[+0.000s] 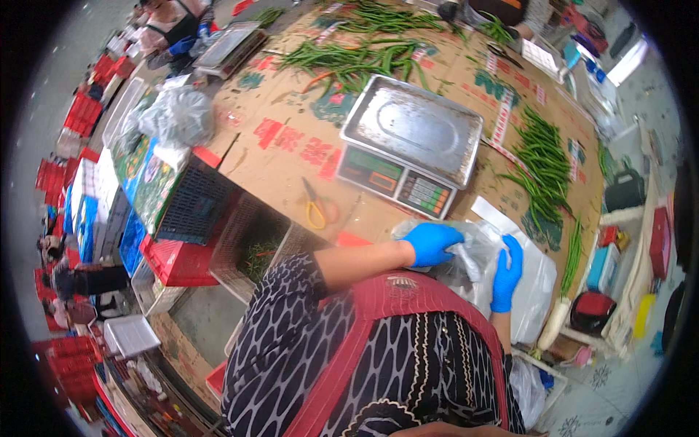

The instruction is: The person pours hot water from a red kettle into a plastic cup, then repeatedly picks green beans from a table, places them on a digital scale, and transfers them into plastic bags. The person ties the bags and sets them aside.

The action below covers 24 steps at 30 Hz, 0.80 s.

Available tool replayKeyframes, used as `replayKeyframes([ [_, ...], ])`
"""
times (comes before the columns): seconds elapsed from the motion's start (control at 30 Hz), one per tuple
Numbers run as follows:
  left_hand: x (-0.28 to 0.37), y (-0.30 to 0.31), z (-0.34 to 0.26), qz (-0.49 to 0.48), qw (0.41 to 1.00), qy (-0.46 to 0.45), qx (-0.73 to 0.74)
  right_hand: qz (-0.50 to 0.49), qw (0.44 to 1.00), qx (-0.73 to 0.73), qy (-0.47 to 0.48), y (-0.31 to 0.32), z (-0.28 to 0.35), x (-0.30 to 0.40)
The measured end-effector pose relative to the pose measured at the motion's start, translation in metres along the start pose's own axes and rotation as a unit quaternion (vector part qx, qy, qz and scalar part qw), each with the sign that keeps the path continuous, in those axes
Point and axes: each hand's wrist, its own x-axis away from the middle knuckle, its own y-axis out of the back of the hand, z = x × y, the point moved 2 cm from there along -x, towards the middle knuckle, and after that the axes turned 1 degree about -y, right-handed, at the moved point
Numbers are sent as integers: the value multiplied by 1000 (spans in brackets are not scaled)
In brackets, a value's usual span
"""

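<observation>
My left hand [434, 244], in a blue glove, is closed on bunched plastic of a clear bag [464, 265] at the near table edge. Just right of it, my right hand [507, 273], also blue-gloved, has its fingers apart over the pale plastic bags [532, 292]; whether it touches them is unclear. Beyond my hands stands a digital scale [412, 128] with a bare, stained metal pan. Yellow-handled scissors [314, 210] lie left of the scale. A pile of long green peppers [540, 158] lies to the right, and more green peppers [349, 60] are spread behind the scale.
Cardboard [251, 180] covers the table. At left are a dark crate [194, 196], a red crate [180, 262] and a basket [221, 254] with green scraps. A white radish [551, 325] lies at right. Two people [177, 33] [497, 13] stand across the table, near another scale [226, 49].
</observation>
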Motion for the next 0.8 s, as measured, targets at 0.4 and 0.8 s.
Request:
replayKeyframes([
  [0.4, 155, 247, 49, -552, 730, 173, 364, -17, 997, -13, -71, -13, -19, -18],
  [0.8, 298, 418, 294, -585, 712, 343, -183, 56, 990, -48, -121, -56, -38, -12],
])
